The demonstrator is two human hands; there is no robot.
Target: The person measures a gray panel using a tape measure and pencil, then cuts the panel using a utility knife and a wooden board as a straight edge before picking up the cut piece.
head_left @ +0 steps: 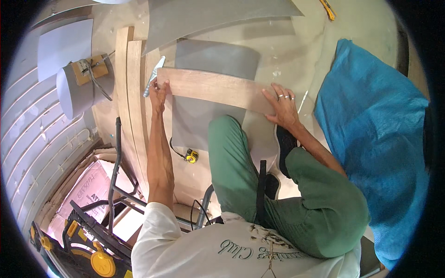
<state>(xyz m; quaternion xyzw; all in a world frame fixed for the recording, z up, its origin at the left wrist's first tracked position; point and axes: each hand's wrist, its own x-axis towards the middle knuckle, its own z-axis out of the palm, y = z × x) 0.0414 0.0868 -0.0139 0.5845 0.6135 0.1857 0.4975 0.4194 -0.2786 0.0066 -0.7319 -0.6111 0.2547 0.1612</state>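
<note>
A short, flat wooden board (211, 87) lies crosswise in front of me, held above grey sheet material. My left hand (158, 95) grips its left end, with the thumb at the edge. Right beside those fingers is a slim silver item (155, 76), slanted along the board's end; I cannot tell its kind or whether the hand also holds it. My right hand (283, 107) grips the board's right end, its fingers spread over the far corner and rings on two of them.
Long wooden planks (135, 88) lie at the left. A yellow tape measure (191, 156) sits near my left forearm. A grey sheet (213, 18) and a yellow utility knife (328, 9) are at the far side. Blue tarp (371, 134) spreads at right; a black metal frame (115, 176) stands lower left.
</note>
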